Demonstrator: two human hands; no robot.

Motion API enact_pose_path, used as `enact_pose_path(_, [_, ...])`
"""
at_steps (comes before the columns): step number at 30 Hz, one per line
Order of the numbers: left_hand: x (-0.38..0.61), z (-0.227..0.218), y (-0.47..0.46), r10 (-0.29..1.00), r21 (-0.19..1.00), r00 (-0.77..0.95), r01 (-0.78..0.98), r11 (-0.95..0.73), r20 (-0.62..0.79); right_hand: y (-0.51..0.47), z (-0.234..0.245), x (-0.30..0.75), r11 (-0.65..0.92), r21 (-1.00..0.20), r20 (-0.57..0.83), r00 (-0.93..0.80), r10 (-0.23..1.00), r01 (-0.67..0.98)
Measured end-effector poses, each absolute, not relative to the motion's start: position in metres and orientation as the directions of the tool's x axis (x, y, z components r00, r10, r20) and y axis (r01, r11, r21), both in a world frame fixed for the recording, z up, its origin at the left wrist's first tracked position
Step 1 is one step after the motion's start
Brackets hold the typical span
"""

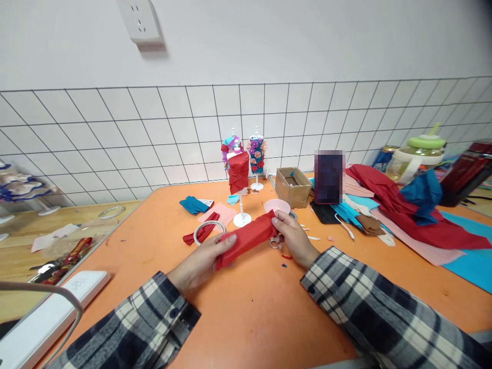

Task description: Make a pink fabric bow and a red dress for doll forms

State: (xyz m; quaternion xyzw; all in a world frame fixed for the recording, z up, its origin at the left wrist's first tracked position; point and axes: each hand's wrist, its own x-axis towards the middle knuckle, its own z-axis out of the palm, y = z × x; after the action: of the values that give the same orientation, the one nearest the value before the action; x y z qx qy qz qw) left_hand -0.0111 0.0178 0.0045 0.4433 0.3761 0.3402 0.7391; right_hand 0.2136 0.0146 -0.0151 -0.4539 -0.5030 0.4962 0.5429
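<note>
A folded strip of red paper (pixel 248 238) is stretched between my two hands above the orange table (pixel 261 307). My left hand (pixel 203 261) pinches its near left end, fingers closed. My right hand (pixel 294 236) grips the far right end, fingers curled; a small metal ring, maybe scissor handles (pixel 273 244), shows under it. Just behind stands a small mannequin in a red paper dress (pixel 239 174) on a white stand.
A second decorated mannequin (pixel 256 156), a cardboard box (pixel 293 187), a pink dish (pixel 277 206), a tape ring (pixel 205 230) and teal and pink scraps lie behind. A phone (pixel 329 177) stands upright. Red, pink and blue sheets (pixel 415 220) cover the right. A white power strip (pixel 49 312) lies at the left.
</note>
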Motion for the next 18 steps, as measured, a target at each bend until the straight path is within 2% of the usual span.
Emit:
enact_pose_path(2, [-0.017, 0.006, 0.018, 0.761, 0.905, 0.542, -0.003, 0.426, -0.356, 0.016, -0.018, 0.214, 0.083, -0.995, 0.084, -0.028, 0.996, -0.046])
enact_pose_path(5, [-0.027, 0.008, 0.02, 0.734, 0.901, 0.561, 0.054, 0.43, -0.383, 0.019, -0.023, 0.215, 0.016, -0.999, 0.013, -0.068, 0.998, 0.051])
enact_pose_path(7, [-0.036, 0.012, 0.023, 0.771, 0.934, 0.539, 0.094, 0.344, -0.338, 0.02, -0.025, 0.216, -0.005, -0.997, -0.012, -0.089, 0.996, 0.081])
enact_pose_path(9, [-0.044, 0.018, 0.026, 0.819, 0.966, 0.518, 0.2, 0.166, -0.248, 0.018, -0.024, 0.215, 0.002, -0.998, -0.007, -0.137, 0.991, 0.063])
enact_pose_path(11, [-0.048, 0.024, 0.026, 0.864, 0.963, 0.498, 0.261, -0.065, -0.076, 0.014, -0.021, 0.212, -0.003, -0.999, -0.011, -0.203, 0.979, 0.041])
enact_pose_path(13, [-0.046, 0.026, 0.024, 0.87, 0.94, 0.486, 0.254, -0.227, 0.078, 0.008, -0.016, 0.205, -0.029, -0.999, -0.038, -0.277, 0.96, 0.038])
enact_pose_path(16, [-0.034, 0.021, 0.017, 0.876, 0.927, 0.467, 0.265, -0.265, 0.117, -0.002, -0.009, 0.194, -0.061, -0.998, -0.052, -0.371, 0.927, -0.013])
enact_pose_path(18, [-0.026, 0.016, 0.015, 0.875, 0.924, 0.483, 0.324, -0.204, 0.024, -0.006, -0.007, 0.189, -0.069, -0.995, -0.04, -0.377, 0.925, -0.065])
